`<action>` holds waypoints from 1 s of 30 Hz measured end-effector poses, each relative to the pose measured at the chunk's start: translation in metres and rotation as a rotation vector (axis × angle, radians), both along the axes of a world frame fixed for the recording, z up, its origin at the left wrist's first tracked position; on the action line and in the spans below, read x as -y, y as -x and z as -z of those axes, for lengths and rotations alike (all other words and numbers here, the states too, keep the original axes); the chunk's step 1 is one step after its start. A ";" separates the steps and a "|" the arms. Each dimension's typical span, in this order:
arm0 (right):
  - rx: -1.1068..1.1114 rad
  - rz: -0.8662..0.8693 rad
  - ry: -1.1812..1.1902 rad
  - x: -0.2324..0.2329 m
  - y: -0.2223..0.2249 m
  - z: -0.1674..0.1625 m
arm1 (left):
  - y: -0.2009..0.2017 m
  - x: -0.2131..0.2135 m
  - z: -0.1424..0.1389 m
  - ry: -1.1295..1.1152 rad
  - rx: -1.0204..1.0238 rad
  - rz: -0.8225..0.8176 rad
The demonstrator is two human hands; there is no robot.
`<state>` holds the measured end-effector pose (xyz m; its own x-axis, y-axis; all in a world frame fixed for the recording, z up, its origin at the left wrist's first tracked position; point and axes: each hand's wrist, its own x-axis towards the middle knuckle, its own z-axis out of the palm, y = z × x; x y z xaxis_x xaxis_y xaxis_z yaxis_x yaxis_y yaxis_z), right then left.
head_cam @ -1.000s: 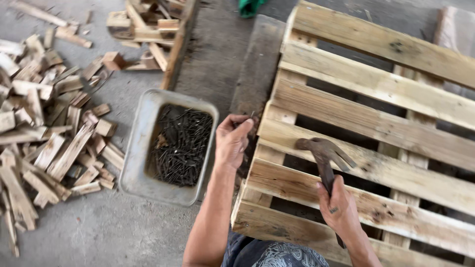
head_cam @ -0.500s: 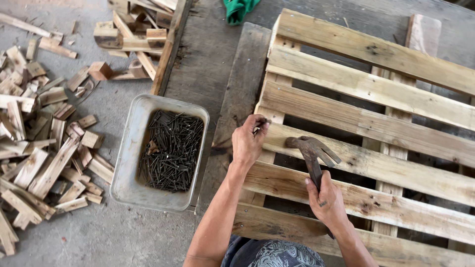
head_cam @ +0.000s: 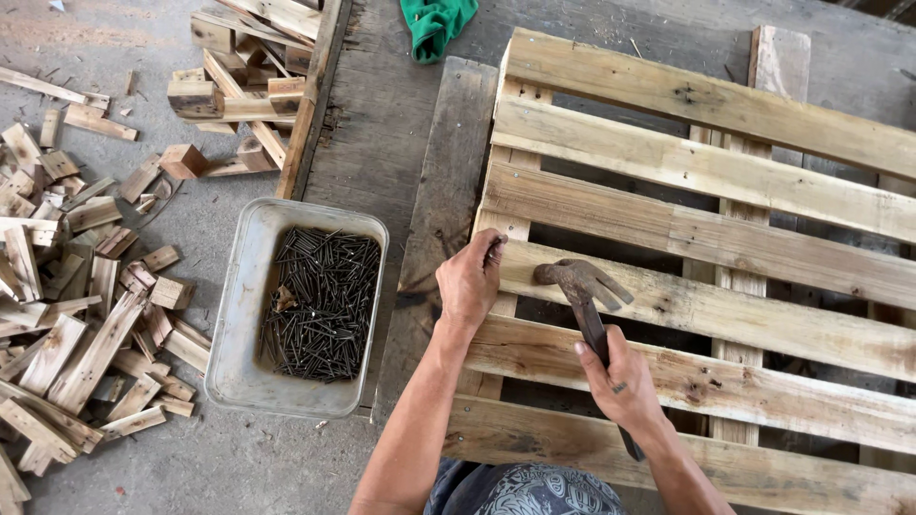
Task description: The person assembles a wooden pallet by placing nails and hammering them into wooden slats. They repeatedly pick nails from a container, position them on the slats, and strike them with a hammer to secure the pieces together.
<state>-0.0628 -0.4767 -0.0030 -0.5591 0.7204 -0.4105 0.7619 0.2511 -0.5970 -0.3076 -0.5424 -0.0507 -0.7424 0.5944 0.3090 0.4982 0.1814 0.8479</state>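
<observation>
My left hand [head_cam: 469,282] pinches a nail upright against the left end of a slat of the wooden pallet [head_cam: 706,172]. My right hand [head_cam: 622,381] grips the dark handle of a rusty claw hammer [head_cam: 578,282], whose head hangs just right of the nail, a little above the slat. The nail itself is mostly hidden by my fingers. A grey plastic tub [head_cam: 244,315] holding several dark nails sits on the floor to the left of my left arm.
Several short wood offcuts [head_cam: 67,315] lie scattered over the concrete floor at the left. More blocks [head_cam: 239,95] are piled at the top left, beside a long plank. A green cloth [head_cam: 434,24] lies at the top edge.
My left hand has settled on the slat's left end with the nail. The hammer head has moved left, closer to that hand. The view has shifted, so the tub and pallet sit further right.
</observation>
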 end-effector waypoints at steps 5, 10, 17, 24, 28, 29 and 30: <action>-0.313 -0.162 -0.151 -0.016 0.006 -0.042 | 0.001 0.000 -0.002 0.053 -0.026 -0.006; -0.656 -0.304 -0.430 -0.021 0.034 -0.062 | 0.001 -0.001 -0.001 0.066 -0.029 0.014; -0.054 -0.164 -0.146 -0.028 0.052 -0.027 | 0.003 -0.002 0.000 0.080 -0.007 0.012; 0.000 -0.135 -0.222 -0.010 0.028 -0.015 | 0.008 0.016 -0.016 -0.177 0.171 0.015; 0.111 -0.105 -0.239 -0.005 0.031 -0.007 | 0.010 0.047 -0.019 -0.012 0.851 -0.186; 0.172 -0.041 -0.171 -0.005 0.030 -0.004 | 0.010 0.054 -0.018 0.030 0.945 -0.214; 0.239 0.017 -0.105 -0.006 0.028 0.000 | 0.010 0.060 -0.016 0.069 1.044 -0.246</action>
